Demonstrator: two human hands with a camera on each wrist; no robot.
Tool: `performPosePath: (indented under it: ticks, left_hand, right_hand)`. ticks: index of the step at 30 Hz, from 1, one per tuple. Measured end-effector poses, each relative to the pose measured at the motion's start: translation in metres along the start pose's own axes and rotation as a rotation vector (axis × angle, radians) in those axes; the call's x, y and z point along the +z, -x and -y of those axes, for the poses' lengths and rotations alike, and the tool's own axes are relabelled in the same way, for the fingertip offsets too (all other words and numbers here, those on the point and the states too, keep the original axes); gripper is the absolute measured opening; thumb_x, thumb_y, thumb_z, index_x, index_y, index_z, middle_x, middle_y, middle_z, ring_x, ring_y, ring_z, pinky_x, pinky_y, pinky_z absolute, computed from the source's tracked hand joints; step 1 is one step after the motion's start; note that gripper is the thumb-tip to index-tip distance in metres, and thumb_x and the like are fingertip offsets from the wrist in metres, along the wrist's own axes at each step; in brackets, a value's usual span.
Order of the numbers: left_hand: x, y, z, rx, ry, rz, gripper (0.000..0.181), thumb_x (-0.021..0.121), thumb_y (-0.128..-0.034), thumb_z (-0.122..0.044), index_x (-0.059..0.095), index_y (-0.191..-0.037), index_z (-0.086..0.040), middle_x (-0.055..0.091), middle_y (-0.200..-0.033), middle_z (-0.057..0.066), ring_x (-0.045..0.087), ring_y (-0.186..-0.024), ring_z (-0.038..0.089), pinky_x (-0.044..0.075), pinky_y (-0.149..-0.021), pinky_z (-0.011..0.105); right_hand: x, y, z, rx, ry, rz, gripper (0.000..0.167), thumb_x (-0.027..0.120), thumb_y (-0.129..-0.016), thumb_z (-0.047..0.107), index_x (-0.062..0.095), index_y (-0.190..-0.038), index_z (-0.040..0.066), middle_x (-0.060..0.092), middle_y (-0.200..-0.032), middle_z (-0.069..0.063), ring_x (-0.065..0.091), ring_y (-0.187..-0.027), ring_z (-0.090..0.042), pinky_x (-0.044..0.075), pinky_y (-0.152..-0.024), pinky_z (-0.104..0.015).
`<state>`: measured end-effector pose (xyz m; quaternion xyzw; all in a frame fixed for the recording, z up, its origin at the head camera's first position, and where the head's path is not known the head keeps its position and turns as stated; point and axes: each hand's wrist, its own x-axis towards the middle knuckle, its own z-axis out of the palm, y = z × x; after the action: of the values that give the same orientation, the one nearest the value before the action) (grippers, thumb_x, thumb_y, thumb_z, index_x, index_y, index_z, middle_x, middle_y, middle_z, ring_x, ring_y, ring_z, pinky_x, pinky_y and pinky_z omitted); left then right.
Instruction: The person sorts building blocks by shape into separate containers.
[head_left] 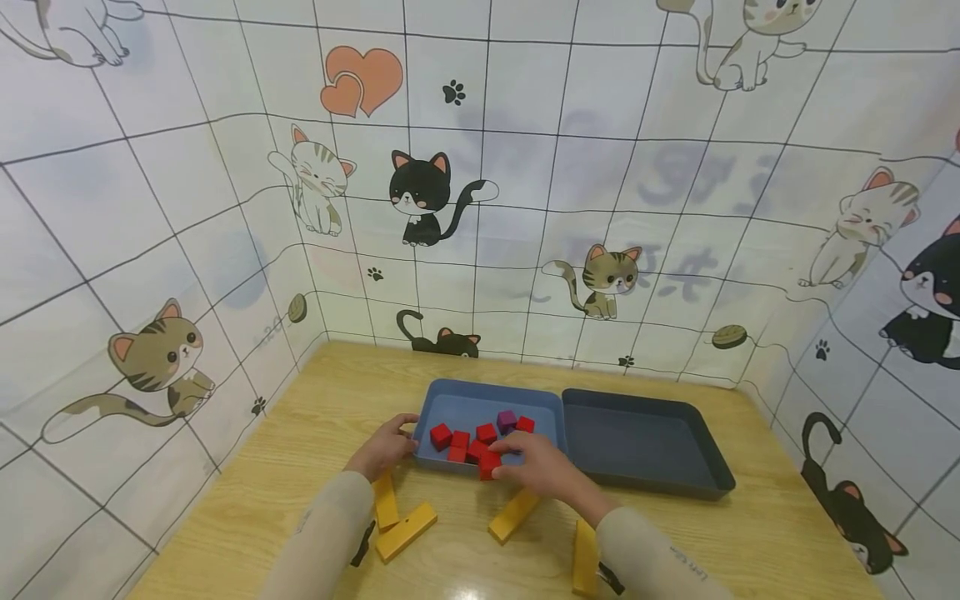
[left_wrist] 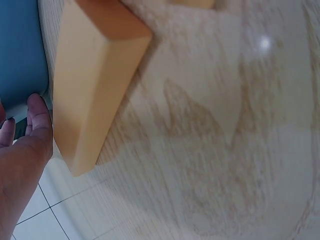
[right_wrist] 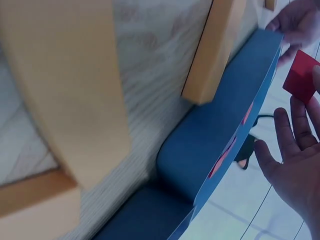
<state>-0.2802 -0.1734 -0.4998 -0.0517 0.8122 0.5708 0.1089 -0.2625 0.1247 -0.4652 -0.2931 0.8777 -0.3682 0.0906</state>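
Observation:
My right hand (head_left: 543,467) pinches a red cube (head_left: 490,467) at the near edge of the blue tray (head_left: 498,387). In the right wrist view, the cube (right_wrist: 300,77) sits between thumb and fingertips above the tray wall (right_wrist: 220,115), while the other fingers are spread. My left hand (head_left: 384,447) holds the tray's left side; its thumb (left_wrist: 38,107) lies against the outer wall in the left wrist view. Several red cubes (head_left: 441,436) and a purple cube (head_left: 507,421) lie in the tray. Part of the purple area is hidden behind my right hand.
A dark grey tray (head_left: 645,442) adjoins the blue one on the right. Several yellow blocks lie on the wooden table in front: two at left (head_left: 405,532), one near the middle (head_left: 513,515), one by the right sleeve (head_left: 586,558). Cat-patterned sheets (head_left: 525,208) enclose the table.

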Motion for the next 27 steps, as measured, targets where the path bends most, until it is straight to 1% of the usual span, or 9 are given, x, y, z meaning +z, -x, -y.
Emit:
performPosePath:
  ticks: [2, 4, 7, 9, 12, 14, 18, 22, 27]
  left_hand:
    - [0.000, 0.000, 0.000, -0.005, 0.000, 0.001, 0.051, 0.053, -0.0937, 0.004, 0.044, -0.144, 0.000, 0.056, -0.121, 0.023, 0.059, -0.102, 0.028, 0.047, -0.098, 0.048]
    - [-0.001, 0.000, 0.000, -0.009, -0.003, 0.001, 0.051, 0.053, -0.0936, 0.004, 0.044, -0.144, 0.000, 0.056, -0.121, 0.023, 0.059, -0.102, 0.029, 0.047, -0.098, 0.048]
    - [-0.001, 0.001, -0.001, -0.007, -0.008, 0.001, 0.052, 0.053, -0.0934, 0.004, 0.044, -0.144, 0.000, 0.056, -0.121, 0.023, 0.059, -0.102, 0.029, 0.047, -0.098, 0.048]
    - [-0.001, 0.001, -0.001, -0.002, -0.010, 0.001, 0.052, 0.053, -0.0930, 0.004, 0.044, -0.144, 0.000, 0.057, -0.120, 0.023, 0.059, -0.101, 0.028, 0.047, -0.097, 0.048]
    - [-0.001, 0.001, 0.000, 0.006, -0.015, 0.003, 0.052, 0.054, -0.0925, 0.004, 0.044, -0.144, 0.000, 0.058, -0.119, 0.022, 0.059, -0.100, 0.027, 0.048, -0.096, 0.047]
    - [-0.002, 0.001, 0.000, 0.007, -0.015, 0.003, 0.052, 0.055, -0.0923, 0.004, 0.045, -0.143, 0.000, 0.058, -0.118, 0.021, 0.059, -0.100, 0.027, 0.048, -0.096, 0.047]
    - [-0.002, -0.001, 0.000, -0.002, -0.010, 0.006, 0.052, 0.056, -0.0927, 0.003, 0.045, -0.143, -0.002, 0.059, -0.118, 0.020, 0.059, -0.100, 0.026, 0.048, -0.097, 0.047]
    - [-0.003, -0.002, 0.000, 0.000, -0.015, 0.011, 0.052, 0.056, -0.0930, 0.002, 0.045, -0.144, -0.002, 0.059, -0.119, 0.020, 0.060, -0.101, 0.026, 0.048, -0.098, 0.048]
    - [-0.003, -0.002, 0.001, 0.005, -0.012, 0.008, 0.052, 0.056, -0.0923, 0.003, 0.046, -0.143, -0.001, 0.059, -0.119, 0.021, 0.060, -0.100, 0.026, 0.048, -0.098, 0.047]
  right_hand:
    - [-0.005, -0.002, -0.005, 0.012, -0.001, -0.027, 0.038, 0.073, -0.091, 0.028, 0.068, -0.125, 0.011, 0.065, -0.118, -0.002, 0.059, -0.111, -0.031, 0.051, -0.091, -0.046]
    - [-0.009, -0.004, -0.011, 0.036, 0.001, -0.057, 0.038, 0.073, -0.091, 0.028, 0.069, -0.125, 0.012, 0.065, -0.117, -0.002, 0.059, -0.106, -0.028, 0.052, -0.086, -0.043]
    - [-0.015, -0.006, -0.019, 0.103, -0.006, -0.116, 0.036, 0.074, -0.090, 0.026, 0.069, -0.124, 0.015, 0.065, -0.117, -0.002, 0.060, -0.102, -0.026, 0.053, -0.082, -0.040]
    - [-0.019, -0.007, -0.025, 0.146, -0.002, -0.157, 0.035, 0.074, -0.090, 0.024, 0.070, -0.123, 0.016, 0.065, -0.118, -0.002, 0.060, -0.104, -0.027, 0.053, -0.084, -0.042]
    - [-0.026, -0.008, -0.033, 0.189, 0.008, -0.211, 0.034, 0.075, -0.089, 0.022, 0.070, -0.122, 0.015, 0.066, -0.120, -0.004, 0.060, -0.113, -0.031, 0.051, -0.092, -0.048]
    - [-0.030, -0.010, -0.039, 0.211, 0.022, -0.233, 0.034, 0.075, -0.089, 0.022, 0.070, -0.122, 0.014, 0.066, -0.121, -0.006, 0.059, -0.114, -0.031, 0.050, -0.093, -0.050]
    - [-0.038, -0.014, -0.051, 0.265, 0.057, -0.274, 0.034, 0.074, -0.090, 0.023, 0.070, -0.122, 0.013, 0.065, -0.123, -0.009, 0.059, -0.112, -0.031, 0.052, -0.089, -0.049]
    - [-0.046, -0.015, -0.060, 0.293, 0.087, -0.314, 0.035, 0.073, -0.091, 0.022, 0.069, -0.123, 0.009, 0.063, -0.124, -0.013, 0.059, -0.112, -0.034, 0.052, -0.087, -0.050]
    - [-0.049, -0.015, -0.071, 0.310, 0.108, -0.325, 0.039, 0.071, -0.093, 0.022, 0.066, -0.128, 0.006, 0.060, -0.130, -0.018, 0.058, -0.114, -0.037, 0.050, -0.090, -0.053]
